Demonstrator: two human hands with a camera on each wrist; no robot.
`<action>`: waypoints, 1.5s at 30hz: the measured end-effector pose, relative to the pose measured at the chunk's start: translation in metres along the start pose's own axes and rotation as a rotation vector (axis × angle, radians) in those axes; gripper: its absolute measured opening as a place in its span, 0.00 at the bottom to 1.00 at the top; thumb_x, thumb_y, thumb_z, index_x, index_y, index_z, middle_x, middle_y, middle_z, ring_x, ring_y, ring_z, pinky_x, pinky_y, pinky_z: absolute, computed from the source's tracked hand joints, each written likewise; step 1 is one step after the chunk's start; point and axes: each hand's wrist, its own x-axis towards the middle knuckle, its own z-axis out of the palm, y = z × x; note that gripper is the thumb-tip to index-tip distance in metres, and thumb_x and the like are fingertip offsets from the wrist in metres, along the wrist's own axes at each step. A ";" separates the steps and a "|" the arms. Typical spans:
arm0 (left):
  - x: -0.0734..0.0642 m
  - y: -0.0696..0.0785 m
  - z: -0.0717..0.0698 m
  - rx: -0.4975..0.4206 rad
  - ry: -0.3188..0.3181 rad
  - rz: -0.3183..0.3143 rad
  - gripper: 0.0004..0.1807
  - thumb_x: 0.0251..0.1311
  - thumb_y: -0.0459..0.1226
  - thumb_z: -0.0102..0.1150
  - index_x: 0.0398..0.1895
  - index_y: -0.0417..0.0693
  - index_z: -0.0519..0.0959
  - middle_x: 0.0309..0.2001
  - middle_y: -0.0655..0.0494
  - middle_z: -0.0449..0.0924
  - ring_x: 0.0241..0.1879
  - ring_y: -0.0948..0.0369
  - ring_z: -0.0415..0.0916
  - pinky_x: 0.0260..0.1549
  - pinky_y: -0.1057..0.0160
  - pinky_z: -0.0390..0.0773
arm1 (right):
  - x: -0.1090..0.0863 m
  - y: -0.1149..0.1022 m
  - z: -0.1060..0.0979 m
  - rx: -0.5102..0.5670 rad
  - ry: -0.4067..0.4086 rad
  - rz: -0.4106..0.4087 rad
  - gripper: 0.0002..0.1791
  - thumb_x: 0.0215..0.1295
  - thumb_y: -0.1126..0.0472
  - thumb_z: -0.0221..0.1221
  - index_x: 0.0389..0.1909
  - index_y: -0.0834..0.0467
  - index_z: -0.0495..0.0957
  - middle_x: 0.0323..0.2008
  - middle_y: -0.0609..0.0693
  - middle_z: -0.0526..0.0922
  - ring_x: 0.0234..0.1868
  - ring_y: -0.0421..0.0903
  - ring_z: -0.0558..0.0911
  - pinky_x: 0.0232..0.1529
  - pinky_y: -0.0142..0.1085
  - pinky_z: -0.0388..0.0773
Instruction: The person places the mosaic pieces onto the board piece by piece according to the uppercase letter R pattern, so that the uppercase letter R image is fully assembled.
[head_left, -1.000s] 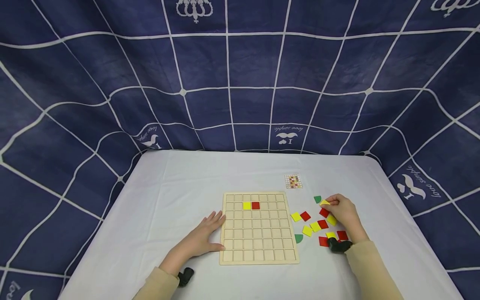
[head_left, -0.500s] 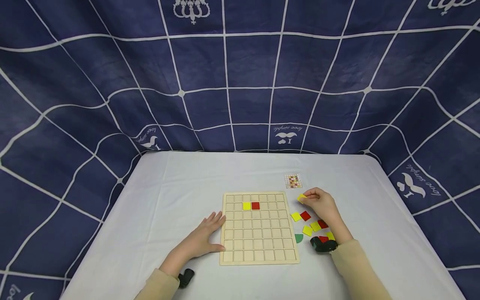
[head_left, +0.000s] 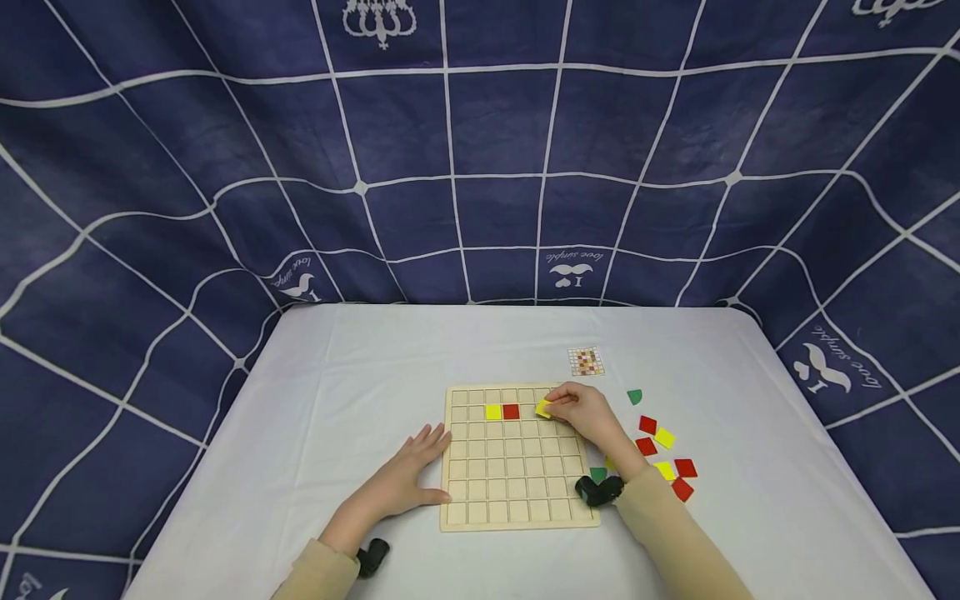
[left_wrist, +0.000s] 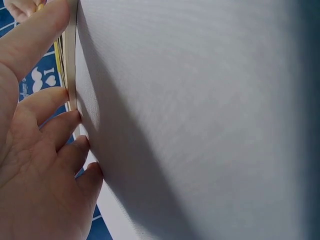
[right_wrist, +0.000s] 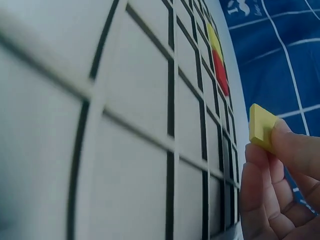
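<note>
My right hand (head_left: 588,412) pinches a yellow square tile (right_wrist: 262,126) between thumb and fingers, over the upper right part of the wooden grid board (head_left: 517,490). In the right wrist view the tile is tilted and apart from the board. My left hand (head_left: 405,472) lies against the board's left edge with fingers spread; in the left wrist view its fingertips (left_wrist: 60,95) touch that edge. On the board, a yellow tile (head_left: 493,412) and a red tile (head_left: 511,412) sit side by side in the second row.
Right of the board lie loose red tiles (head_left: 648,425), yellow tiles (head_left: 664,438) and green quarter-round pieces (head_left: 635,397); my right forearm hides some. A small printed pattern card (head_left: 586,362) lies behind the board on the white-covered table (head_left: 360,358). A dark blue curtain (head_left: 495,208) stands behind.
The right hand has carried the yellow tile leftward from the loose pieces to over the board. My left hand has stayed at the board's edge.
</note>
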 end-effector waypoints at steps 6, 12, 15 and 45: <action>-0.001 -0.001 0.000 -0.006 0.000 0.007 0.51 0.48 0.47 0.74 0.74 0.41 0.60 0.78 0.45 0.51 0.78 0.44 0.43 0.75 0.41 0.48 | 0.005 -0.010 0.014 -0.076 -0.010 -0.054 0.06 0.59 0.61 0.68 0.37 0.56 0.84 0.32 0.48 0.86 0.30 0.39 0.81 0.35 0.33 0.79; -0.001 0.000 0.000 -0.008 0.000 0.012 0.51 0.49 0.46 0.74 0.74 0.41 0.60 0.78 0.44 0.51 0.78 0.44 0.43 0.75 0.41 0.47 | 0.008 -0.015 0.020 -0.128 -0.033 -0.081 0.03 0.59 0.60 0.68 0.34 0.54 0.85 0.29 0.46 0.84 0.29 0.40 0.79 0.34 0.32 0.78; -0.001 0.000 0.000 -0.001 0.001 0.010 0.51 0.49 0.47 0.74 0.74 0.41 0.60 0.78 0.44 0.51 0.78 0.44 0.43 0.75 0.41 0.48 | 0.009 -0.016 0.022 -0.149 -0.040 -0.094 0.03 0.59 0.60 0.68 0.33 0.54 0.86 0.28 0.46 0.84 0.29 0.39 0.79 0.35 0.32 0.78; 0.001 -0.002 0.001 0.015 0.003 0.009 0.51 0.49 0.47 0.74 0.75 0.41 0.60 0.78 0.45 0.51 0.78 0.45 0.43 0.76 0.43 0.47 | 0.008 -0.015 0.017 -0.179 -0.002 -0.099 0.07 0.61 0.61 0.67 0.38 0.57 0.85 0.34 0.50 0.81 0.33 0.41 0.79 0.37 0.33 0.78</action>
